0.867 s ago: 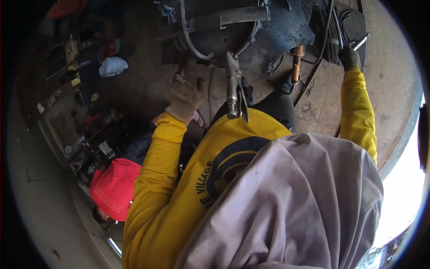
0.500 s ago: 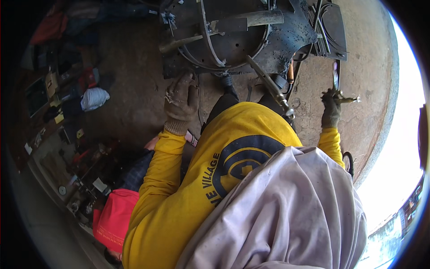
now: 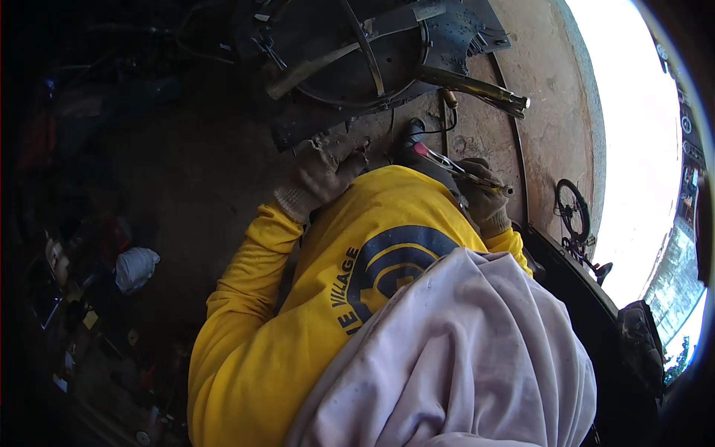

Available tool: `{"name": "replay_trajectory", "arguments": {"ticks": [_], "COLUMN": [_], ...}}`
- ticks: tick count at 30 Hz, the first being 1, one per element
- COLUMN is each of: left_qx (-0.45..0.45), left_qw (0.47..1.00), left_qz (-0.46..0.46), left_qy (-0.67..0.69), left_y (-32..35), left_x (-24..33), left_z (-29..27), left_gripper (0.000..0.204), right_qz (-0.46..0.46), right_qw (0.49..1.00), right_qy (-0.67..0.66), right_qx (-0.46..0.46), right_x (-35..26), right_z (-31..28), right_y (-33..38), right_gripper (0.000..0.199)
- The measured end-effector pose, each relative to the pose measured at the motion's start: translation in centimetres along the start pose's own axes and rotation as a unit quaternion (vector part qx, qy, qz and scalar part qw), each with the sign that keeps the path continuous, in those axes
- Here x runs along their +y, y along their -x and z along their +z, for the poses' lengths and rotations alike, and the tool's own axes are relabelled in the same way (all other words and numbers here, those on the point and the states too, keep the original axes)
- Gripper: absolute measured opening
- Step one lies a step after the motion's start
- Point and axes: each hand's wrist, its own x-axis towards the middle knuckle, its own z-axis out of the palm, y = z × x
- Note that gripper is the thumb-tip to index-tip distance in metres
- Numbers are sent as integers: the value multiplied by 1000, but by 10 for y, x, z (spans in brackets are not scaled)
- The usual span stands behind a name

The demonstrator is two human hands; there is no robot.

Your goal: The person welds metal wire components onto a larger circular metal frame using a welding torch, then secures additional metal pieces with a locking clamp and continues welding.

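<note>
My left hand (image 3: 322,176), in a worn tan glove, rests on the dirt floor just below a dark round metal frame (image 3: 350,56), fingers spread and holding nothing. My right hand (image 3: 484,200), also gloved, is closed on a slim tool with red and yellow handles (image 3: 456,168), held close to my chest beside a dark part. A brass-tipped metal tube (image 3: 477,88) juts out of the frame above that hand. Yellow sleeves cover both arms.
A pale cloth (image 3: 462,350) hangs over the lower middle of the view. A white bundle (image 3: 135,267) and small clutter lie in the dark at left. A small wheel (image 3: 572,210) stands at the right by a concrete edge.
My right hand has come in from far right toward my chest, still gripping the tool. The view has swung, so the metal frame now sits higher. My left hand stays on the floor.
</note>
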Motion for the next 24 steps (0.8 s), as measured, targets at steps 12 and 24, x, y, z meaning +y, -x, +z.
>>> {"name": "replay_trajectory", "arguments": {"ticks": [12,24], "left_qx": [80,398], "left_qw": [921,787], "left_qz": [-178,-213], "left_qy": [338,421], "left_y": [-25,4], "left_x": [68,47], "left_z": [-11,-21], "left_gripper": [39,35], "right_qz": [-12,-208], "right_qw": [968,935], "right_qy": [-188,66], "right_qx": [-165,-280], "right_x": [-64,-136], "right_z": [45,54], "right_y": [-74,-106], "right_gripper": [23,49]}}
